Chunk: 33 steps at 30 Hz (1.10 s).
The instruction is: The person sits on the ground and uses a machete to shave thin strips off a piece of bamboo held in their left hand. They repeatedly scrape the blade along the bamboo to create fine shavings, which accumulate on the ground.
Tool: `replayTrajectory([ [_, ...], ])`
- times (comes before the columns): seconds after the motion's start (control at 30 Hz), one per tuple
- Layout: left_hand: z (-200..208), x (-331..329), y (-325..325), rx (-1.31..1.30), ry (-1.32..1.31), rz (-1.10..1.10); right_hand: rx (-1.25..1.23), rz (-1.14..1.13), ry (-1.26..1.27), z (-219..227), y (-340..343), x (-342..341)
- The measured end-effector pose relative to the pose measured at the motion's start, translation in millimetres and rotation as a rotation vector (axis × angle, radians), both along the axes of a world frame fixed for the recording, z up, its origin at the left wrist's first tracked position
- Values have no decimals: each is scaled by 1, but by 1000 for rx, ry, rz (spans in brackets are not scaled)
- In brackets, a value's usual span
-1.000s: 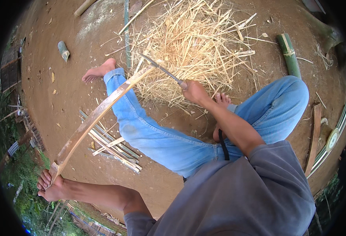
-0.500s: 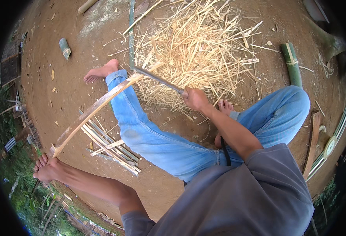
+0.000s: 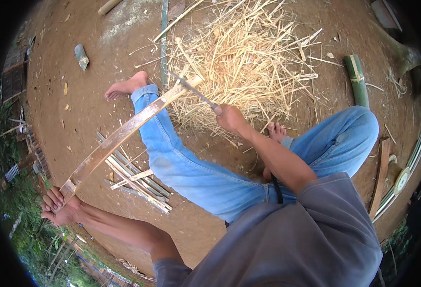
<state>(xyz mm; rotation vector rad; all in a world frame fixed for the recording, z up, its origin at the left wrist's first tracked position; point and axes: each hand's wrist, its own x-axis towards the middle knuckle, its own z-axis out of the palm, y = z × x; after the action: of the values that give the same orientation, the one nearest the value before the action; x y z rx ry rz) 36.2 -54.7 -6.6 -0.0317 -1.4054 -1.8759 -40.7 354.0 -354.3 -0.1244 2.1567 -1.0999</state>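
Clearly, from where I sit, I see the left hand's [image 3: 63, 208] fingers curled tightly round the near end of a long slat [image 3: 119, 134], while the right hand [image 3: 230, 119] has its fingers wrapped about the handle of a knife [image 3: 198, 93]. The slat runs from the left fist up and across the lower left leg to the near edge of the shavings; its face is mottled brown and smooth, paler along the sides and at the far end. I make out the narrow grey blade crossing it near that far end; whether steel and slat touch, I cannot tell.

Farther out, I have faded blue jeans [image 3: 191, 165], a bare left foot [image 3: 127, 87] and a grey shirt [image 3: 287, 239]. Ahead lies the heap of shavings [image 3: 249, 62], straw-coloured, thin and tangled. Beside the left shin I find a loose bundle of slim strips [image 3: 138, 182], some pale, some greenish. A stout green bamboo section [image 3: 357, 79] lies beyond the right knee, and a reddish-brown board [image 3: 381, 177] to the right of it, near a pale disc [image 3: 402, 181].

Everything rests on bare brown earth [image 3: 72, 138], dusted pale in one patch, with leafy greenery [image 3: 21, 201] at the lower left.
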Motion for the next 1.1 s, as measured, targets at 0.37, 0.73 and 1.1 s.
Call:
replayTrajectory([
  [0.37,0,15,19,0,42,57,116,-170,-91,-44,19,-1],
  [0.73,-4,20,55,4,163,-129,-47,-20,64,20,26,20],
  [1.1,1,36,67,-19,145,-139,-9,59,16,-5,27,15],
])
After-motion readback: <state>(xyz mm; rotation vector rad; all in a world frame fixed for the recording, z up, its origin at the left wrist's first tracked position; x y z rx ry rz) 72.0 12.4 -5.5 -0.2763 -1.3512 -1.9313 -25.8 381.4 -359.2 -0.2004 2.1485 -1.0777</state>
